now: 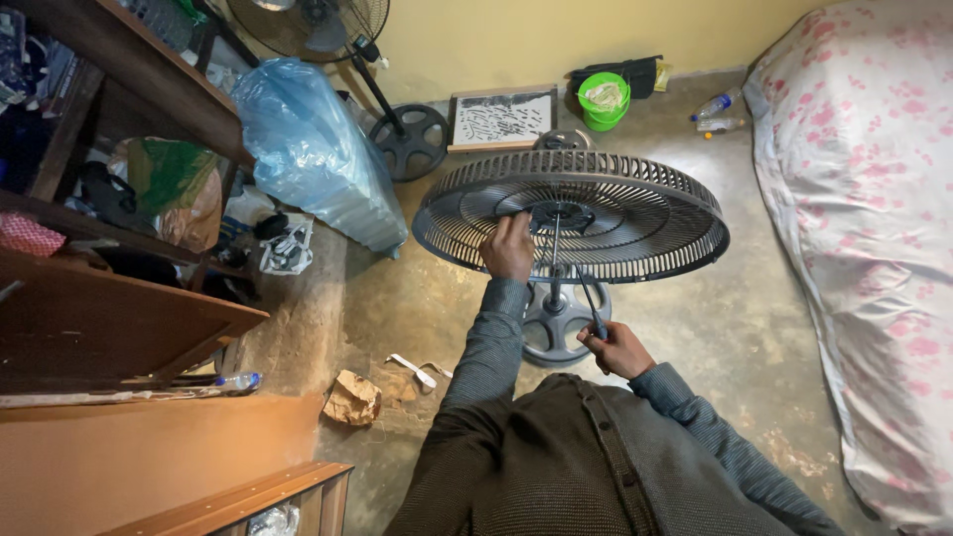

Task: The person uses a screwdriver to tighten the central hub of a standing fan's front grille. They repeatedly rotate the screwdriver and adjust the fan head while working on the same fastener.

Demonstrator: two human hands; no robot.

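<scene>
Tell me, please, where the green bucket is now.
In the head view, the green bucket stands on the floor at the top, against the yellow wall, right of the framed picture and beyond the fan grille.

From my feed I see a dark grey-brown knitted cardigan with a row of small dark buttons down the front; both sleeves are a lighter grey-blue ribbed knit, snug at the wrists; both hands bare, no gloves.
</scene>
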